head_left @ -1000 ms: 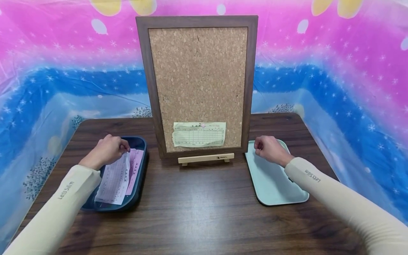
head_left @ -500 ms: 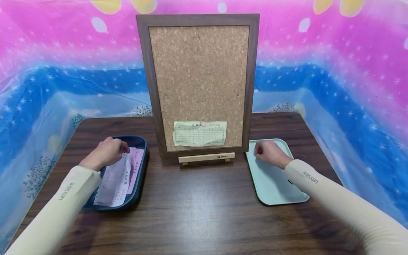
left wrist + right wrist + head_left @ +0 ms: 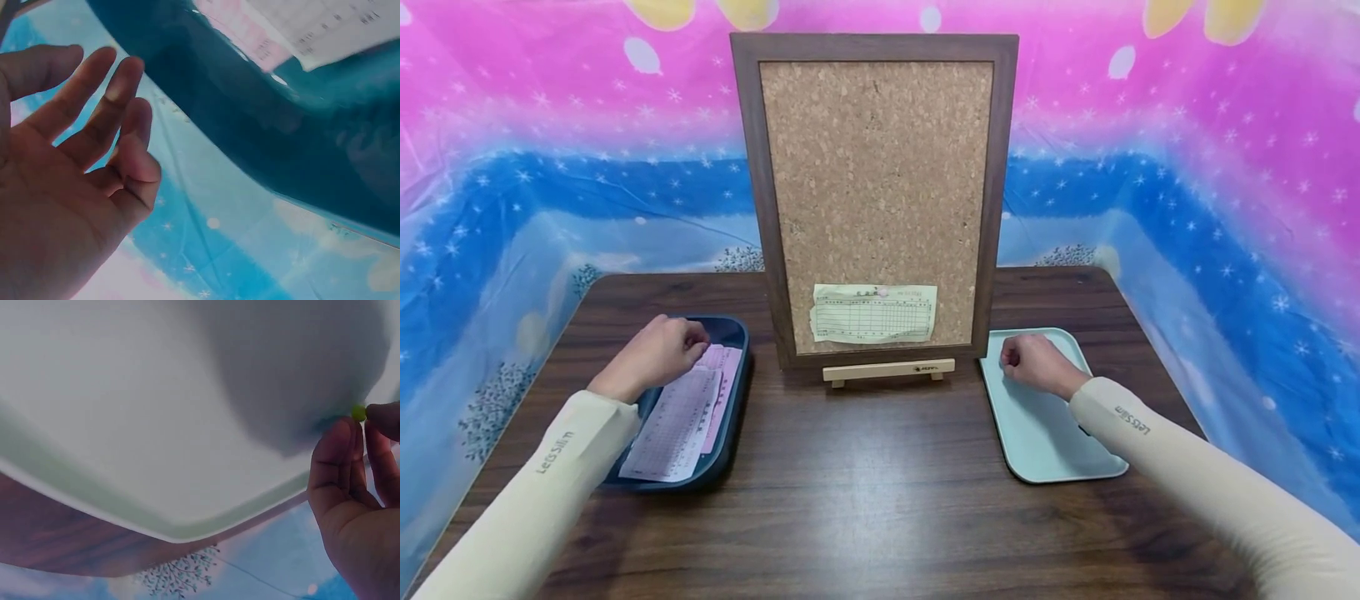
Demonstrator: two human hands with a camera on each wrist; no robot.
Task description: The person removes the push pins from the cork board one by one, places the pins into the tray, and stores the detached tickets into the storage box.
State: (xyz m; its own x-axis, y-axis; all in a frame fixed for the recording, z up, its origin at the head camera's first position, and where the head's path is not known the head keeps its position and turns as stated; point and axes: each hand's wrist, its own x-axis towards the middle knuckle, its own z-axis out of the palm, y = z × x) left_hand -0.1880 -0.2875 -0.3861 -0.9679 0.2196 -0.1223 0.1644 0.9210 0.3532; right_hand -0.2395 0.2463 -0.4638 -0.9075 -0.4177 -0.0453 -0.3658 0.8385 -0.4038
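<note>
Yellow-green pin (image 3: pixel 359 413) pinched btwn R hand (image 3: pixel 1037 364) thumb & finger, over tray (image 3: pixel 1037 454); L hand (image 3: pixel 655 354) loosely bent, papers (image 3: pixel 677 425) nr it in bin (image 3: pixel 732 332).

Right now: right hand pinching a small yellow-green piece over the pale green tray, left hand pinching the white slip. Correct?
One error: the left hand pinches nothing; the left wrist view shows it apart from the white slip. The right hand does pinch a small yellow-green piece over the pale green tray.
</note>
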